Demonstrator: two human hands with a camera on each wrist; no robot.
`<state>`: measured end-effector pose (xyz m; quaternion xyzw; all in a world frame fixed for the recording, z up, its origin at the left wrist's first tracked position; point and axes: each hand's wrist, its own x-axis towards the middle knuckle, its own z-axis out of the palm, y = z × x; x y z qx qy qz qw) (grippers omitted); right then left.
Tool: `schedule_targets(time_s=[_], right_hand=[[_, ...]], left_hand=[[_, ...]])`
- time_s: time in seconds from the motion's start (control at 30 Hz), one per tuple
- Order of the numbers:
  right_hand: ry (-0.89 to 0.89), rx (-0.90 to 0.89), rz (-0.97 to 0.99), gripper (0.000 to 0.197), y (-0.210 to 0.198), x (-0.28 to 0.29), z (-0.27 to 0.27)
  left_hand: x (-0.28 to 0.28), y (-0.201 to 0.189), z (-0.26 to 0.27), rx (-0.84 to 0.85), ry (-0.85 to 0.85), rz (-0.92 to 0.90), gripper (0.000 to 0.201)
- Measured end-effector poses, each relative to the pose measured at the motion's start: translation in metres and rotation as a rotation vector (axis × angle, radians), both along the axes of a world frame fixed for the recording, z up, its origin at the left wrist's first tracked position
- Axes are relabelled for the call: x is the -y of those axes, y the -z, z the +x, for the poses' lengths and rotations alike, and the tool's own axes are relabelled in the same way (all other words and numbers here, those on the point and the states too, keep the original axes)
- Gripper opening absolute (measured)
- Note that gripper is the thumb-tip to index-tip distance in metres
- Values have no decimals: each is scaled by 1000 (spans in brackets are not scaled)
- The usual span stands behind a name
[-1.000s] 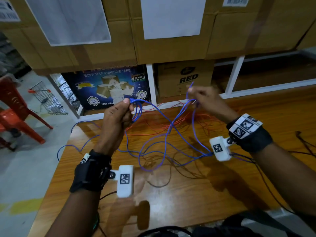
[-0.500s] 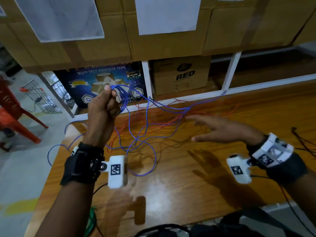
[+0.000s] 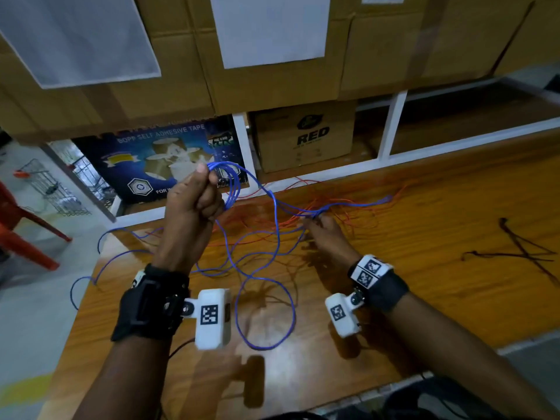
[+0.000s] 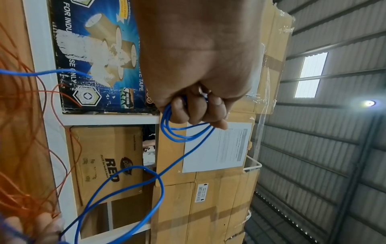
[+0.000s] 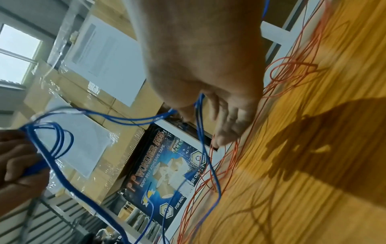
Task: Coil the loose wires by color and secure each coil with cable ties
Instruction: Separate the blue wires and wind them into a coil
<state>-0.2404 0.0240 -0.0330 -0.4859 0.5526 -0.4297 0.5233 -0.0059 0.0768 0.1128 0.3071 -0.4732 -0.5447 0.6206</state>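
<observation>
Head view, frame centre: the left hand (image 3: 194,204) is raised above the surface (image 3: 424,292), fingers curled tight around several gathered loops of blue wire (image 3: 231,189). Left wrist view confirms three or four loops bunched under the fingers (image 4: 194,109), with one blue strand trailing down and away.

Change noted: half a second ago the right hand (image 3: 325,234) hovered flat and empty over the lower right of the tangle; one second ago it was up level with the left hand, delivering a loop. It has now come down and forward to mid-frame and reached the loose blue strand where it crosses the orange wires (image 3: 333,207). Right wrist view shows blue wire running between thumb and fingers (image 5: 227,122), which look loosely bent around it; blur prevents confirming a firm pinch.

Judgement: one loop has been handed over and the next length is being picked up, so the blue coil is partway built. Much blue wire lies slack across the surface in the lower centre and spills off its left edge.

Risk: blue and orange strands are interlaced at the pickup point; an orange strand may ride up with the pull.

Dark cable ties (image 3: 521,253) lie at the right of the frame, well apart from both hands, untouched. No coil is tied yet
</observation>
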Motion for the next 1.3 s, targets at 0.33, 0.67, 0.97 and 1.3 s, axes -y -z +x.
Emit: schedule_targets(time_s=[0.33,0.67,0.97,1.3], right_hand=[[154,118,67,22,41,4,-92],[252,-25,141,45,19,49,-129],[5,-883,-143,58,-47,35,-94],[-382,-356,-205,54,-102,-7,16]], left_hand=[[43,-11,37,-251,-120,55,30],[52,10,24,-138,-145,154,28],[41,9,-1,-52,-99,190,32],[24,-14,-26,-30,6,78,31]])
